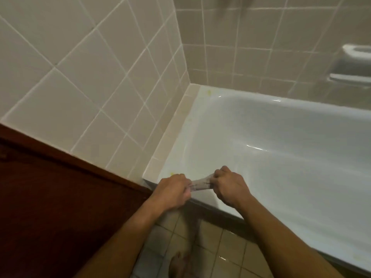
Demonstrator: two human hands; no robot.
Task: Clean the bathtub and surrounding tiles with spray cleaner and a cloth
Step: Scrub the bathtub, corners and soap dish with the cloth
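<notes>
Both hands over near corner of white bathtub [281,141]. Left hand [174,190] and right hand [228,187] each grip one end of small grey cloth [200,185], fingers curled tight, cloth stretched taut between them. Beige wall tiles [96,63] meet tub edge. Spray cleaner not visible.

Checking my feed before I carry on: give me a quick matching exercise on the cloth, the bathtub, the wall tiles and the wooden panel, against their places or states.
Things:
1. cloth
2. bathtub
3. wall tiles
4. wooden panel

States or places:
A. dark red-brown, lower left
B. pulled between the left hand and right hand
C. beige with pale grout
D. glossy white, small yellow marks on its rim

Pairs: 1-B, 2-D, 3-C, 4-A
</notes>
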